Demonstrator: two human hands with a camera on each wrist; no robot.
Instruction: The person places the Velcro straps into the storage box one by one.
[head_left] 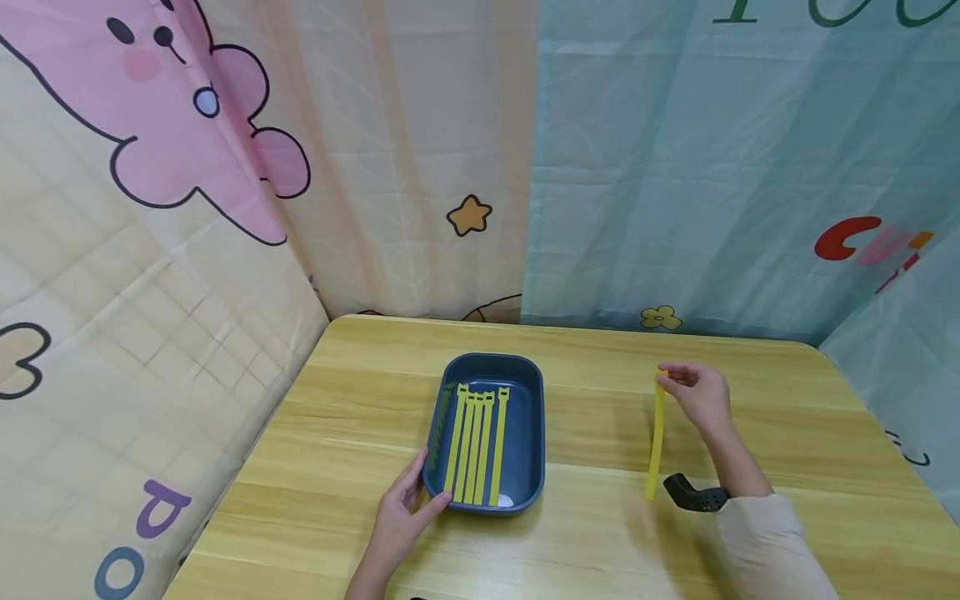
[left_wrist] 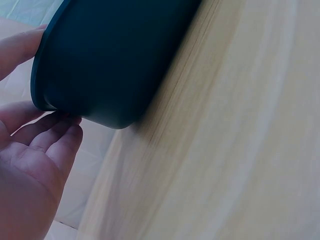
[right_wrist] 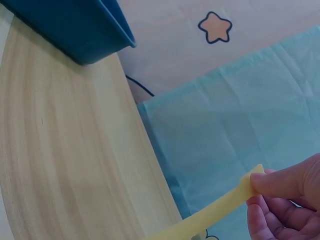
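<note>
Cartoon-printed curtains, cream and pink on the left and pale blue on the right, hang behind a light wooden table (head_left: 600,533) that fills the lower half of the head view. Left of centre, the left hand (head_left: 401,517) rests against the near left corner of a dark blue tray (head_left: 528,417), thumb on the rim and fingers (left_wrist: 55,132) lying fairly straight against its underside. Several yellow straps (head_left: 474,446) lie side by side lengthwise in the tray. Further right, the right hand (head_left: 701,393) pinches the top end of one more yellow strap (head_left: 657,442), which hangs straight down with its lower end near the table, well apart from the tray. It looks light, thin and limp, likely to sway and slip from a loose pinch; holding it by one end between thumb and fingertips (right_wrist: 280,182) seems the surest grip.
</note>
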